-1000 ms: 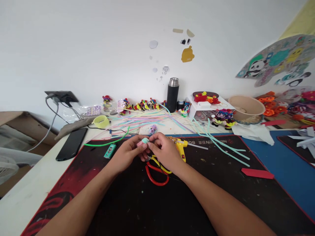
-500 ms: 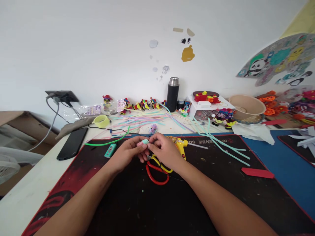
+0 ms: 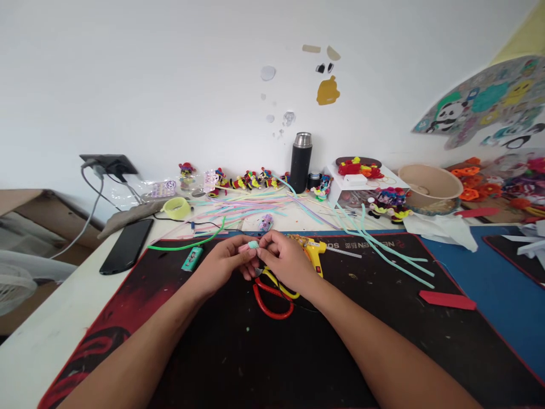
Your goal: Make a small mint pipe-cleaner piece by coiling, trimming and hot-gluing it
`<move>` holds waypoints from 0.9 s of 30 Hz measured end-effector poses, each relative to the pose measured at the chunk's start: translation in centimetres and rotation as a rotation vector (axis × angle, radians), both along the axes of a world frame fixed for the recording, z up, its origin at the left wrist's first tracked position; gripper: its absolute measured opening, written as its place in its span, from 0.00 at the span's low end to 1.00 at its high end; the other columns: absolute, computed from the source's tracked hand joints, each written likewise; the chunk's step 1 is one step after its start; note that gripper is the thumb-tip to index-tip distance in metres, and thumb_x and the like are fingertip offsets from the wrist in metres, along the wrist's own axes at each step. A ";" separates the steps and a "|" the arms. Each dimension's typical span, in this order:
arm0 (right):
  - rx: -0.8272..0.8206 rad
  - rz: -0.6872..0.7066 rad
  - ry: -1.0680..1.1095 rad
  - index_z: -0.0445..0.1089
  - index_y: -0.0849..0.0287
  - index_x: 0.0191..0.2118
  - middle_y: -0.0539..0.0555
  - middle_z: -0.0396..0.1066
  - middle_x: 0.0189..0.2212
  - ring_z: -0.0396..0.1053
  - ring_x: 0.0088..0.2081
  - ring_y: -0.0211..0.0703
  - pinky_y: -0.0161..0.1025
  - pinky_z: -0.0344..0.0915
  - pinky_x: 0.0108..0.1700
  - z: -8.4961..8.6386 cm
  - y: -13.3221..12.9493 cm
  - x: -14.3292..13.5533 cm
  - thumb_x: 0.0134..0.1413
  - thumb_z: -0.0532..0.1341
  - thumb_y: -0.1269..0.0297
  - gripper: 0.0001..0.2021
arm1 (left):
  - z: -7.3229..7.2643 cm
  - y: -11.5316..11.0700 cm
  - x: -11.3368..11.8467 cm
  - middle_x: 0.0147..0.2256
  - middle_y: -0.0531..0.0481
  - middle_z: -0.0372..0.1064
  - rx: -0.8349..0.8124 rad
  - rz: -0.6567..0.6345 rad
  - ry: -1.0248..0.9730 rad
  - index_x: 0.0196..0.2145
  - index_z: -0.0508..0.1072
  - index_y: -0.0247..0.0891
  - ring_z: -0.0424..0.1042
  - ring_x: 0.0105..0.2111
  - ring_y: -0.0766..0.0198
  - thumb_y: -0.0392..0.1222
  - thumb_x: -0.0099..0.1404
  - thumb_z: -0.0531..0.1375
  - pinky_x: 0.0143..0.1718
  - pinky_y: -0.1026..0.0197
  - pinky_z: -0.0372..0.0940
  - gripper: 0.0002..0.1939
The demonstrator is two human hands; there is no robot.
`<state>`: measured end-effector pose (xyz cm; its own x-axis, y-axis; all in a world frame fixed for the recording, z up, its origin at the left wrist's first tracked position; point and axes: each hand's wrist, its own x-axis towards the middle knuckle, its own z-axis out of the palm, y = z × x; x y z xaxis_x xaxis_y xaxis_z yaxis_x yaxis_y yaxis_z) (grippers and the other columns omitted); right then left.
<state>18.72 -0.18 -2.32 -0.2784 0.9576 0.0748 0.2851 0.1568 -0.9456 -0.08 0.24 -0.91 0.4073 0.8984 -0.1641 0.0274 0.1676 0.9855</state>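
Observation:
Between my fingertips is a small pink and mint-green fuzzy piece [image 3: 252, 245], which looks like bent pipe cleaner. My left hand [image 3: 223, 258] pinches its pink end, and the fingers of my right hand [image 3: 284, 258] close on the mint end. Part of the piece is hidden by my fingers. Under my hands lie scissors [image 3: 272, 312] with one red and one yellow handle loop; their blades are mostly covered. Just behind my right hand sits a yellow hot glue gun [image 3: 315, 257] with a clear glue stick in it. A small purple fuzzy figure [image 3: 266, 222] stands behind my hands.
Pastel pipe cleaners [image 3: 255, 205] lie along the back, with mint ones [image 3: 383, 250] at right. A black bottle [image 3: 301, 165] stands by the wall. At left are a phone [image 3: 126, 245], a teal lighter-like block [image 3: 192, 259] and yellow tape [image 3: 176, 209]. A red strip [image 3: 447, 300] lies right.
The view has shifted slightly. Both hands keep hold of the small piece in nearly the same place, with only slight finger movement.

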 end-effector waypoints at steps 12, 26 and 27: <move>0.061 -0.049 -0.072 0.66 0.54 0.40 0.46 0.73 0.23 0.68 0.24 0.40 0.36 0.58 0.30 -0.3 -0.2 -0.4 0.65 0.60 0.69 0.02 | -0.7 0.1 0.7 0.26 0.51 0.76 0.012 0.077 -0.031 0.40 0.74 0.35 0.76 0.23 0.63 0.57 0.58 0.73 0.25 0.62 0.70 0.24; -0.048 -0.040 0.078 0.70 0.55 0.43 0.46 0.72 0.24 0.67 0.22 0.38 0.34 0.58 0.25 -0.7 -0.1 -0.5 0.67 0.59 0.63 0.04 | -1.3 0.2 0.3 0.27 0.52 0.74 0.188 0.126 0.129 0.47 0.73 0.35 0.76 0.25 0.60 0.58 0.65 0.67 0.27 0.60 0.72 0.24; -0.062 -0.043 0.088 0.70 0.55 0.42 0.45 0.70 0.22 0.64 0.20 0.37 0.34 0.56 0.24 -0.7 -0.1 -0.5 0.67 0.59 0.62 0.04 | -1.3 0.1 0.3 0.28 0.52 0.74 0.207 0.122 0.153 0.48 0.74 0.35 0.77 0.25 0.59 0.58 0.66 0.67 0.28 0.59 0.72 0.24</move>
<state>18.26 -0.31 -3.05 -0.2319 0.9720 0.0372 0.2055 0.0864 -0.9748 0.24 0.35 -2.25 0.2785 0.9602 -0.0232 0.1705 -0.0257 0.9850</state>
